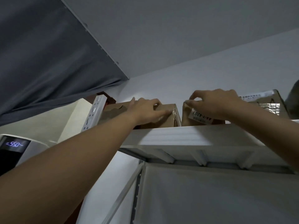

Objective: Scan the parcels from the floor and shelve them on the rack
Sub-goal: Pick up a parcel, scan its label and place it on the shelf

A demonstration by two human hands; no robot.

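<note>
A: How do the arms lie?

B: Both bare forearms rise from the lower edges of the frame toward the centre. The left hand rests released on the left parcel. Its fingers are stretched flat over the top edge and front face, and it grasps nothing. The right hand, right of centre, bends at the wrist and grasps the middle parcel, with the fingers curled over the top and the thumb at the front corner.

A: And where do the parcels stand?

B: They stand on the top shelf of the rack, side by side with a narrow gap between them. Both are brown, matte cardboard boxes. The left one has shiny clear tape on its right corner. The middle one carries a white paper label, which reads upside down. A third parcel, also cardboard with glossy tape, stands at the right edge.

A: What is the rack like?

B: It is smooth white metal, with a perforated post on the left. Behind it, a dark grey curtain hangs in soft folds in the upper left, under a plain pale ceiling.
</note>
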